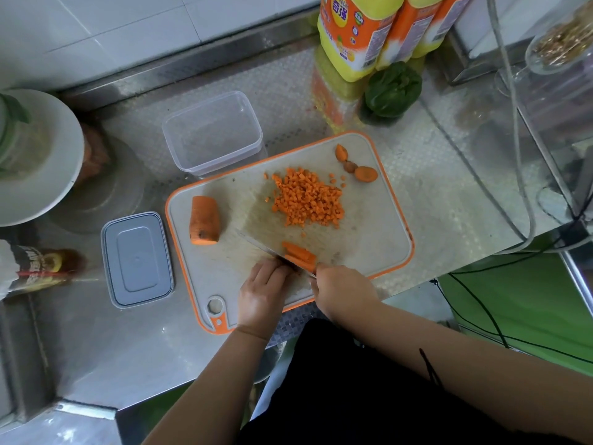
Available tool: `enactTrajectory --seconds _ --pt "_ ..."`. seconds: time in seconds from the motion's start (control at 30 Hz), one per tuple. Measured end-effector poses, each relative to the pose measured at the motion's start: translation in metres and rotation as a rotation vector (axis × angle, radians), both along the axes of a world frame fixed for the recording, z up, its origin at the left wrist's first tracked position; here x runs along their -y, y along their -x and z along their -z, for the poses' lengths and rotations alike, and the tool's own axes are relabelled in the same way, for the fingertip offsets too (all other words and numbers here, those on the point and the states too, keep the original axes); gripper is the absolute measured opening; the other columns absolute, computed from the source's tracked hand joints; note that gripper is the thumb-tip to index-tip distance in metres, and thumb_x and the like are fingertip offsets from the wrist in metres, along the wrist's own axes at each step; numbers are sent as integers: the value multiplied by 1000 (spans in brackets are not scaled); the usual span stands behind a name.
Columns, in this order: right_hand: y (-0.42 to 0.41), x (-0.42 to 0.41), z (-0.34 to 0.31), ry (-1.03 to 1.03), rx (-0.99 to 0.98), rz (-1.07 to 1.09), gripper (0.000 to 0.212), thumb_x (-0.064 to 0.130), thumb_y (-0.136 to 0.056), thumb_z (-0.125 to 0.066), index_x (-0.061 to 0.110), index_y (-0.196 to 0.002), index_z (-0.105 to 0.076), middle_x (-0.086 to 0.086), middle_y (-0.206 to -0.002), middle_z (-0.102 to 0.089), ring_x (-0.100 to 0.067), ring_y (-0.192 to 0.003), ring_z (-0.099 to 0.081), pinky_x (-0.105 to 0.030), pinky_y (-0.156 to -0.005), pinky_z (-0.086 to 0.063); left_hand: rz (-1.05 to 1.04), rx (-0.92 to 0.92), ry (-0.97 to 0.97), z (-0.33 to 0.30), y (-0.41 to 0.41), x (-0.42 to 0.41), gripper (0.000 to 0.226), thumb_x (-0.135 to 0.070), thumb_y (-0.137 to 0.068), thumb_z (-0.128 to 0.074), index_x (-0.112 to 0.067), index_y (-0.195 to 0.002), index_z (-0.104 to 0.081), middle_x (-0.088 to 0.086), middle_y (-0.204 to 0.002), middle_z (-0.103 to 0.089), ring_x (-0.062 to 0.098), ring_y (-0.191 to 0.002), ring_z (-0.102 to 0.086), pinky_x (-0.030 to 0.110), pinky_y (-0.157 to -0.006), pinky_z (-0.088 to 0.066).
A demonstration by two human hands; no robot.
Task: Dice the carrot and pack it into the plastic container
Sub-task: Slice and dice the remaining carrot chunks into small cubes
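Observation:
A pile of diced carrot (308,199) lies on the orange-rimmed cutting board (378,232). At the board's left side sits a thick carrot chunk (204,220). Carrot strips (300,255) lie near the front edge, under the knife blade (256,245). My right hand (341,292) grips the knife handle. My left hand (263,292) presses curled fingers on the strips' near end, beside the blade. The clear plastic container (212,133) stands empty behind the board. Its lid (137,258) lies to the board's left.
Carrot end scraps (356,165) lie at the board's far right corner. Yellow bottles (359,33) and a green pepper (393,89) stand behind. A white plate (38,155) is at left, a sauce bottle (41,266) below it. Cables (513,123) run along the right.

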State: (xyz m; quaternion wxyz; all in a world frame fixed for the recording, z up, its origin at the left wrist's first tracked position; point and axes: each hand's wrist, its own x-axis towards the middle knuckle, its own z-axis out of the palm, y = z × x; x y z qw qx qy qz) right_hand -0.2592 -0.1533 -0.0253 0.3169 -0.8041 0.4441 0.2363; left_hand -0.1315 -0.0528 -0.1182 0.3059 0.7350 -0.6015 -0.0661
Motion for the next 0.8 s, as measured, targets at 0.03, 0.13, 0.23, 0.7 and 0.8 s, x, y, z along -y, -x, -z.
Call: enactTrajectory --seconds 0.03,0.13,0.23,0.7,0.8 --pt "-2 0 1 -10 3 10 23 26 -100 -40 10 -107 -55 -12 -102 -64 -32 -95 -62 -33 -68 -40 2 1 -1 0 0 0 9 -4 -87 -64 -3 -88 -73 10 -94 -68 25 -88 -60 37 -66 -55" --pt "-3 5 7 -43 29 51 28 33 -100 -40 9 -105 -55 -13 -100 -63 -34 -95 -61 -36 -72 -44 22 8 -5 -2 -2 0 12 3 -80 -70 -4 -89 -73 10 -95 -68 26 -87 -60 38 -68 -55" --pt "1 11 9 -91 44 96 34 37 -100 -41 7 -102 -56 -15 -102 -63 -33 -98 -59 -32 -73 -41 37 0 1 -4 -2 0 18 8 -76 -72 -4 -89 -73 9 -94 -68 25 -86 -61 36 -71 -54" --pt "9 5 -9 -39 21 23 25 34 -100 -39 12 -95 -50 -12 -95 -62 -33 -90 -61 -37 -69 -44 50 25 -31 -3 -4 -1 13 3 -78 -71 -3 -89 -72 10 -93 -68 28 -85 -63 39 -67 -56" --pt "6 7 -8 -58 9 30 25 34 -100 -39 12 -96 -50 -11 -96 -62 -32 -90 -61 -36 -69 -45 57 13 -50 -2 -4 -1 17 6 -76 -72 -4 -90 -71 9 -94 -67 29 -85 -64 40 -66 -57"
